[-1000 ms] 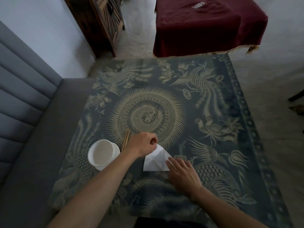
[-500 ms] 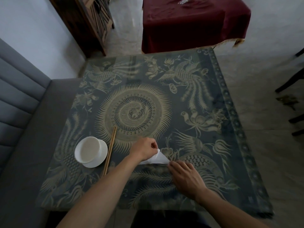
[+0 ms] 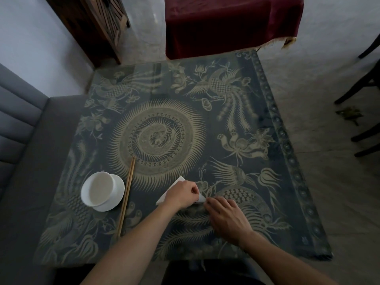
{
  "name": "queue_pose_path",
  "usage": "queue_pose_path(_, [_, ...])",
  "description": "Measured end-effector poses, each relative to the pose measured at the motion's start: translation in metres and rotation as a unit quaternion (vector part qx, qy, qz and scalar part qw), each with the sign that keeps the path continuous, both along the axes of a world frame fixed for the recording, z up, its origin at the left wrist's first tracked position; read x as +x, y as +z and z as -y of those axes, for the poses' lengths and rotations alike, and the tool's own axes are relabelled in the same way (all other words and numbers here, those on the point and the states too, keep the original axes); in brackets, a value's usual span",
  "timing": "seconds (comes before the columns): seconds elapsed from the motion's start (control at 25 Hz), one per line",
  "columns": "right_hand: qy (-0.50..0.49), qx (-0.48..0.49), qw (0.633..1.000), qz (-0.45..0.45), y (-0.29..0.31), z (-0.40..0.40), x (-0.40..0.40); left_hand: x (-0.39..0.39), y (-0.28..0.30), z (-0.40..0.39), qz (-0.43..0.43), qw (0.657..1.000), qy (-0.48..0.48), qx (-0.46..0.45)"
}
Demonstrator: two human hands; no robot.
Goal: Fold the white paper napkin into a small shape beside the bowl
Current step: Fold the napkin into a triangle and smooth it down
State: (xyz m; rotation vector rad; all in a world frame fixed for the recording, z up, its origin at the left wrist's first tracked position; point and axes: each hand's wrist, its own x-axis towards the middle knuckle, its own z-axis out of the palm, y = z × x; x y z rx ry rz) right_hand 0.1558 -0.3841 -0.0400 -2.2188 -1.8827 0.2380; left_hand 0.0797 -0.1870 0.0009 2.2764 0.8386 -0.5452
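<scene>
The white paper napkin [image 3: 177,183] lies folded flat on the patterned table, right of the bowl and chopsticks. Only its far corner, a left corner and a small right tip show; my left hand [image 3: 182,194] covers the middle, fingers curled and pinching its right end. My right hand [image 3: 224,217] rests just right of it, fingertips touching the napkin's right tip. The white bowl [image 3: 100,189] stands on a white saucer [image 3: 118,194] at the near left of the table.
A pair of wooden chopsticks [image 3: 126,195] lies between the saucer and the napkin, pointing away from me. A grey sofa [image 3: 18,120] borders the table's left side. A red-draped table [image 3: 226,23] stands beyond, dark chair legs [image 3: 362,83] at the right.
The napkin went from a raised, open kite shape to a flatter, narrower fold under my left hand. The camera view shifted, so the bowl and chopsticks now sit further left.
</scene>
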Motion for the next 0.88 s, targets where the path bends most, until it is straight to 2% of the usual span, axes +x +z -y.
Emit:
queue_pose_path(0.16, [0.002,-0.006,1.000,-0.012,0.003,-0.001,0.003,-0.005,-0.004,0.000,-0.006,0.998,-0.028,-0.053])
queue_pose_path(0.24, [0.001,-0.007,1.000,-0.020,0.005,-0.002,0.004,-0.012,-0.005,-0.001,0.024,0.998,-0.014,-0.059])
queue_pose_path(0.28, [0.000,-0.009,1.000,-0.025,0.006,-0.001,0.004,-0.017,-0.004,-0.002,0.053,0.998,0.002,-0.035])
queue_pose_path(0.36, [-0.010,-0.009,0.999,-0.032,0.007,0.000,0.006,-0.033,-0.005,-0.004,0.126,0.989,-0.008,0.080])
queue_pose_path(0.48, [-0.047,0.010,0.998,-0.041,0.009,-0.001,0.007,-0.067,-0.014,-0.006,0.199,0.951,-0.115,0.205])
queue_pose_path(0.6, [-0.050,0.008,0.998,-0.040,0.013,-0.014,-0.002,-0.100,-0.027,-0.006,0.160,0.948,-0.162,0.222])
queue_pose_path(0.72, [-0.038,-0.067,0.996,-0.036,0.014,-0.037,-0.017,-0.113,-0.037,-0.007,0.101,0.949,-0.199,0.223])
queue_pose_path(0.88, [0.007,-0.152,0.988,-0.004,0.006,-0.060,-0.030,-0.118,-0.044,-0.008,0.075,0.946,-0.215,0.229])
